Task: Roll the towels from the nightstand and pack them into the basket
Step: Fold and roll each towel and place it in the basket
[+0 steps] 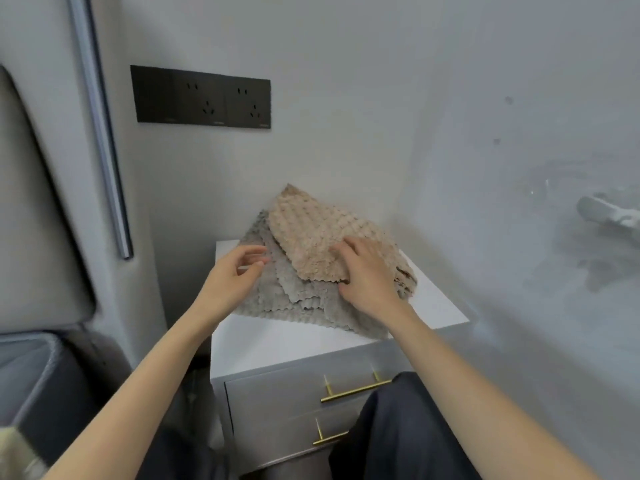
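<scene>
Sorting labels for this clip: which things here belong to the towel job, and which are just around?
Job: beige towel, grey towels, nightstand, left hand, right hand.
Around: socket panel, drawer handles, wall rail.

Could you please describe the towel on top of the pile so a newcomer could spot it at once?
Find the white nightstand below the black wall sockets. The beige towel tops its pile, under the right hand; the towels beneath are grey.

Grey towels (277, 292) partly under beige towel (311, 237); basket (38, 375) cut off at left edge.
</scene>
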`<state>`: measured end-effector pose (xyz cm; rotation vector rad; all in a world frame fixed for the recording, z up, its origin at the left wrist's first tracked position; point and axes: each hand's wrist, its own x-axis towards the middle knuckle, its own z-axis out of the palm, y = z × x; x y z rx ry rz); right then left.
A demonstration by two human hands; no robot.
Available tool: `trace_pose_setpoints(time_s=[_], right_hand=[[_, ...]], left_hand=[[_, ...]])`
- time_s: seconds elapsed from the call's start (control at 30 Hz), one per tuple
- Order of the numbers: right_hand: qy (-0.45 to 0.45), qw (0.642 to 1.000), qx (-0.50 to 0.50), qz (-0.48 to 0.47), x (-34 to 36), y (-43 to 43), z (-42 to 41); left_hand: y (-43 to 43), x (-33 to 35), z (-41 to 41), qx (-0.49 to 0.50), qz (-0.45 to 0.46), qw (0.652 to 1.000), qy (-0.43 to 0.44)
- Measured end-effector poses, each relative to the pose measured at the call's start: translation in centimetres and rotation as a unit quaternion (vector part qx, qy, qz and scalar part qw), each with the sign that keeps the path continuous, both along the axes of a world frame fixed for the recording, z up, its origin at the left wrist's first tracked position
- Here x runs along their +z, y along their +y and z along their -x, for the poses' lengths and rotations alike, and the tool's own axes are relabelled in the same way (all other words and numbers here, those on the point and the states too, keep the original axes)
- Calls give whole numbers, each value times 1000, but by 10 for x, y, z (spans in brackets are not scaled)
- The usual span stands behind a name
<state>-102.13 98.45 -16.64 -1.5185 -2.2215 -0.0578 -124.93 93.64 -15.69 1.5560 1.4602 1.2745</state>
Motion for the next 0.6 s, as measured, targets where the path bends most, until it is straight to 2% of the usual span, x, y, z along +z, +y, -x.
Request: trace_pose_setpoints(time_s=[0.07, 0.2, 0.37, 0.43, 0.5, 0.6], right_hand=[[-22, 1000, -18, -6, -9, 7, 3], [31, 999, -20, -30, -20, 19, 2], [173, 985, -2, -22, -15, 19, 2], [230, 972, 8, -47, -9, 12, 7], [251, 965, 57, -48, -4, 1, 17], [255, 950, 177, 31, -4, -20, 34]], left_hand=[[6, -8, 4, 0, 4, 1000, -4], [15, -21, 6, 6, -2, 1000, -8], [29, -24, 5, 14, -6, 1000, 6], [36, -23, 5, 21, -6, 1000, -18], [39, -23, 7, 36, 5, 997, -71], [39, -27, 14, 74, 48, 988, -124]])
